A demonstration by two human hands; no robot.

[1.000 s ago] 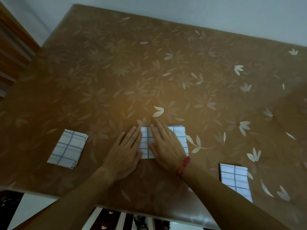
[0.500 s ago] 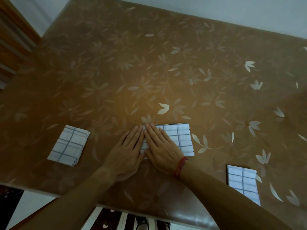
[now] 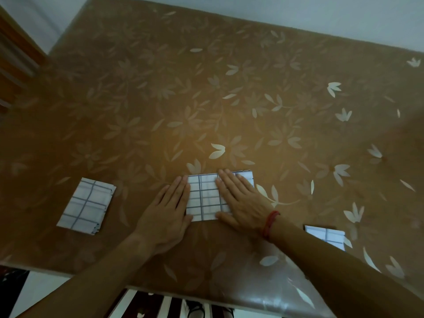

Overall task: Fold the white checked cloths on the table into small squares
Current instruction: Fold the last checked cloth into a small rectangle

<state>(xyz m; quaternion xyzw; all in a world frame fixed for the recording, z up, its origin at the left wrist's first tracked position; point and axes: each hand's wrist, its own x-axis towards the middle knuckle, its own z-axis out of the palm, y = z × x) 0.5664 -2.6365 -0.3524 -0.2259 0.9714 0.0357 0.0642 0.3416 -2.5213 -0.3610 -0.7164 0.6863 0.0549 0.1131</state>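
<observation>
A white checked cloth point(image 3: 204, 196), folded to a small rectangle, lies near the table's front edge. My left hand point(image 3: 166, 213) rests flat at its left edge, fingers together, palm on the table. My right hand point(image 3: 241, 198), with a red thread at the wrist, lies flat over the cloth's right half and hides most of it. A second folded checked cloth point(image 3: 86, 205) sits at the left. A third folded cloth point(image 3: 325, 236) lies at the right, partly hidden by my right forearm.
The brown table point(image 3: 206, 99) has a glossy leaf-patterned cover and reaches far back to a pale wall. Its front edge runs just below my forearms. A wooden frame point(image 3: 13, 60) stands at the far left. Striped floor shows below the table edge.
My right hand has slid to the right across the middle cloth, uncovering its left part. My left hand stays at the cloth's left edge. The view has shifted slightly.
</observation>
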